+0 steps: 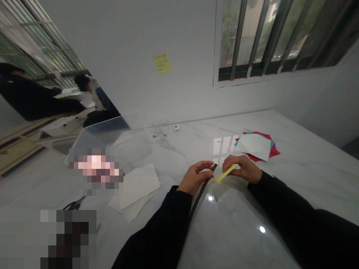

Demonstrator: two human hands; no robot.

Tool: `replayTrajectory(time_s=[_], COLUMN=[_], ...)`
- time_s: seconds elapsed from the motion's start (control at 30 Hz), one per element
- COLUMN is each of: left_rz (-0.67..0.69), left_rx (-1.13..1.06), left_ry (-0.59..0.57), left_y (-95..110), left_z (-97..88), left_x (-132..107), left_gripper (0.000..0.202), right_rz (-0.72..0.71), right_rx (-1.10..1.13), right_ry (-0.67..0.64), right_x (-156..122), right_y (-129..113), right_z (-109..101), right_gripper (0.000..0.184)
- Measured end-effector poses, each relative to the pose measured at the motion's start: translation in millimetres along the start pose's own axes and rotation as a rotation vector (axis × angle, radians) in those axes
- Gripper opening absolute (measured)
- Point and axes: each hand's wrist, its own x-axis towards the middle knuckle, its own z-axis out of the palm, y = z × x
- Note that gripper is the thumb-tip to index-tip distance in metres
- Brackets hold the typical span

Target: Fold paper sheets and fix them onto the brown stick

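My left hand [195, 178] pinches a long, narrow dark brown strip [199, 198] near its upper end, between thumb and fingers. From there the strip runs down along my left sleeve. Just to the right, my right hand [243, 168] is closed on a thin yellow piece of paper [226, 173], seen nearly edge-on. The paper's lower left end lies close to the strip; I cannot tell whether they touch. Both hands are above the white marbled table [232, 231].
White sheets [140, 186] and dark-handled scissors [74, 204] lie left, near a clear plastic box [123, 127]. Red, blue and white papers [256, 145] are stacked at right. A thin cable [159, 130] and small white block [176, 127] are by the wall. People sit at far left.
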Motion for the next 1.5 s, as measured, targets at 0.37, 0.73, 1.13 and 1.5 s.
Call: replayTrajectory(time_s=[0.37, 0.73, 1.13, 1.5], left_rz=[-0.107, -0.069, -0.097, -0.085], left_rx=[0.103, 0.169, 0.097, 0.015], left_ry=[-0.086, -0.135, -0.150, -0.128], left_y=[-4, -5, -14, -15], left_z=[-3.4, -4.7, -9.0, -3.1], left_x=[0, 0, -2, -3], left_gripper=[0.037, 0.036, 0.046, 0.049], right_rz=[-0.141, -0.027, 0.339, 0.417], right_rx=[-0.101, -0.052, 0.313, 0.393], right_ry=[0.055, 0.057, -0.099, -0.054], right_x=[1, 0, -7, -8], right_y=[-8, -10, -9, -3], right_z=[1, 3, 9, 16], right_gripper=[0.007, 0.010, 0.032, 0.045])
